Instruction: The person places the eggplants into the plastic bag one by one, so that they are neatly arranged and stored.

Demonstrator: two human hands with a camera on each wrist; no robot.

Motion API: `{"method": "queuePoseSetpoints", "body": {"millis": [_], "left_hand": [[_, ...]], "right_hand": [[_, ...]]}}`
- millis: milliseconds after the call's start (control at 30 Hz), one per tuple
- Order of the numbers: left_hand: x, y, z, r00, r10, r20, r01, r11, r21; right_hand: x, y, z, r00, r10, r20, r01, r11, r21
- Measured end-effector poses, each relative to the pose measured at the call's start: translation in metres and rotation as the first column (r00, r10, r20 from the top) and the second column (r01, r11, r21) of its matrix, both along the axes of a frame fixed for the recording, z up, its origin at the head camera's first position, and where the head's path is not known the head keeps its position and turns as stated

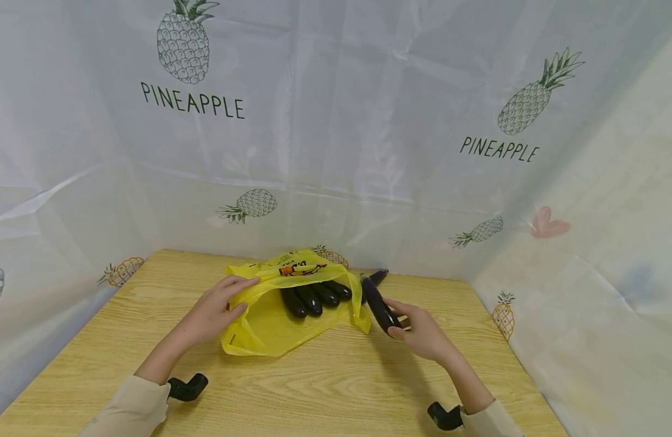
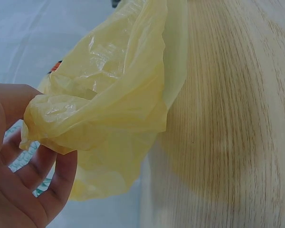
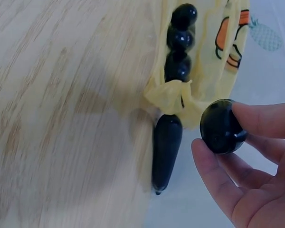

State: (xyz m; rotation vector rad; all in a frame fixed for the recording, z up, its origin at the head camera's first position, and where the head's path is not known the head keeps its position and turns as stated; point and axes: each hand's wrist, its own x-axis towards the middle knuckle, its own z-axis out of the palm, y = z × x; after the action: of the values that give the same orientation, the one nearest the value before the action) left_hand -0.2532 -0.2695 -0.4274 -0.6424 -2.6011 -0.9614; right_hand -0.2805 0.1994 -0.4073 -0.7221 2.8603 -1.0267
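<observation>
A yellow plastic bag (image 1: 261,331) lies on the table with its mouth held up toward me. My left hand (image 1: 210,309) pinches the bag's left edge between thumb and fingers, the film bunched in the left wrist view. Inside, several glossy dark eggplants (image 1: 312,298) lie side by side, blunt ends facing out. To the right of the bag, my right hand (image 1: 420,332) holds another eggplant (image 1: 378,306) by its blunt end, its stem end pointing away. Beyond it one more eggplant (image 3: 167,149) lies on the table beside the bag, partly hidden in the head view.
The wood-grain table (image 1: 325,388) ends at the back against a pale curtain (image 1: 336,152) printed with pineapples. More curtain hangs along the left and right sides. Black wrist mounts (image 1: 188,387) sit at both sleeves.
</observation>
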Motion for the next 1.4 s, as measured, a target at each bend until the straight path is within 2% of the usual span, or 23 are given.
{"method": "queuePoseSetpoints", "body": {"millis": [567, 1000, 1400], "left_hand": [[0.0, 0.0, 0.001, 1.0, 0.001, 0.002, -0.001, 1.0, 0.0], [0.0, -0.001, 0.001, 1.0, -0.004, 0.004, 0.004, 1.0, 0.008], [0.001, 0.0, 0.0, 1.0, 0.002, -0.007, -0.002, 1.0, -0.002]], "right_hand": [[0.007, -0.022, 0.009, 0.993, 0.12, 0.01, -0.12, 0.993, 0.002], [0.009, -0.042, 0.009, 0.97, 0.238, 0.049, -0.238, 0.971, -0.006], [0.009, -0.06, 0.004, 0.955, 0.288, 0.064, -0.288, 0.958, -0.011]]}}
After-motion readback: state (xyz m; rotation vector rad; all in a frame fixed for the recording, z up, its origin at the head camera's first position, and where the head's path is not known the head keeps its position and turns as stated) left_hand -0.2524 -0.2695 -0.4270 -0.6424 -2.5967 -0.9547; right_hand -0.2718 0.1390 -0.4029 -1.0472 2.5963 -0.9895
